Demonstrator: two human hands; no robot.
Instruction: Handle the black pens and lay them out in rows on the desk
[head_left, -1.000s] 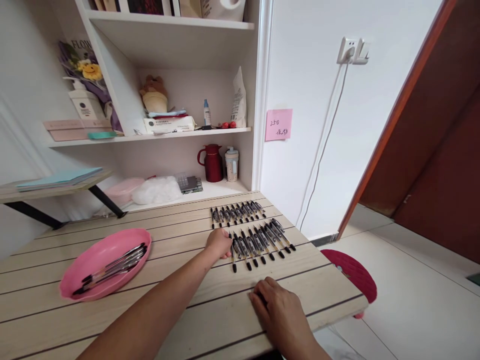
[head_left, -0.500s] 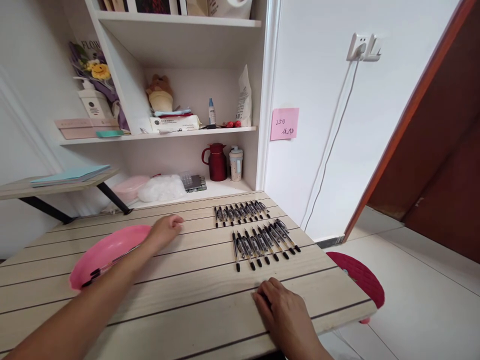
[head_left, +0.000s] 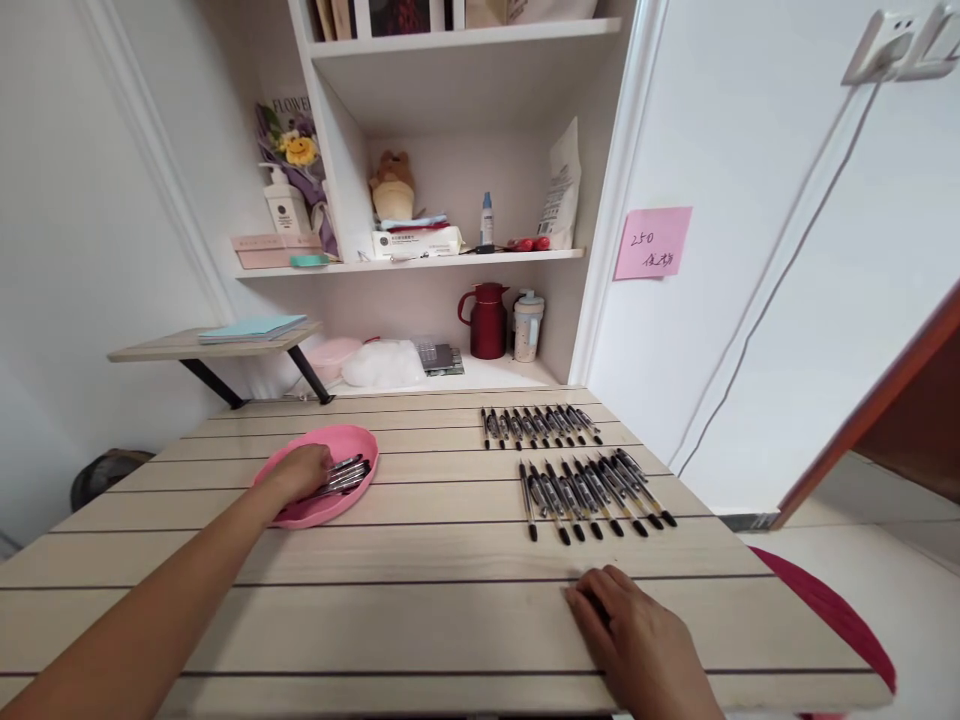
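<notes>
My left hand (head_left: 306, 470) reaches into a pink plate (head_left: 366, 440) at the left of the table. Its fingers are bent down against the black-capped pens (head_left: 346, 476) lying there; the fingertips are partly hidden. My right hand (head_left: 637, 625) rests at the table's near right, its fingers curled in, with nothing visible in them. Beyond it lie two rows of pens side by side: a near row (head_left: 581, 500) with black caps toward me and a far row (head_left: 536, 428) closer to the shelf.
The wooden table (head_left: 420, 620) has dark lines across it. A small raised stand (head_left: 172, 345) with blue paper is at the back left. A shelf unit (head_left: 517, 370) holds a red jug (head_left: 489, 322) and a cup (head_left: 528, 328). A red stool (head_left: 832, 610) stands at the right.
My left hand has moved from the bare tabletop beyond the plate into the plate, onto the pens. My right hand stays in place on the table. The view has turned left.
</notes>
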